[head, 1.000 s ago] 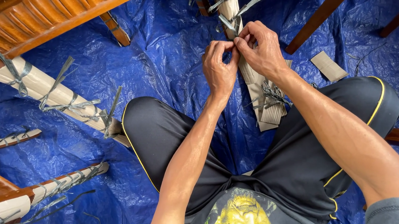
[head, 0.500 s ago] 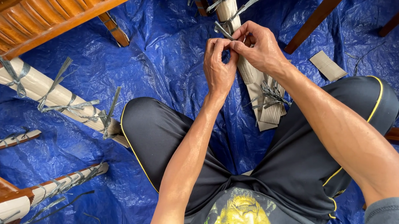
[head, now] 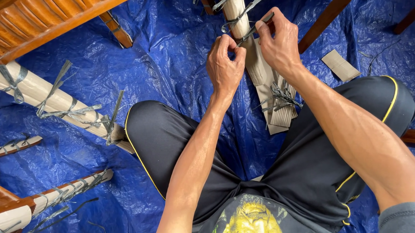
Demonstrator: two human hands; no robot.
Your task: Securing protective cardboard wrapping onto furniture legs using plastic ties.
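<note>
I sit cross-legged on a blue tarp (head: pixel 173 48). Before me lies a wooden furniture leg wrapped in brown cardboard (head: pixel 259 69) and bound with grey plastic straps. My left hand (head: pixel 225 65) pinches a grey strap (head: pixel 250 31) at the wrapped leg, fingers closed on it. My right hand (head: pixel 280 42) grips the same strap a little higher, pulling it taut across the cardboard. A knotted strap (head: pixel 282 94) sits lower on the wrapping, near my right forearm.
Other cardboard-wrapped, strapped legs (head: pixel 52 99) lie at left, with more (head: pixel 47 202) at lower left. A carved wooden furniture piece (head: pixel 42 13) fills the upper left. Bare wooden legs (head: pixel 323 21) cross the upper right. A loose cardboard scrap (head: pixel 341 66) lies on the tarp.
Both hands have shifted slightly up along the wrapped leg, and the strap between them is now pulled taut.
</note>
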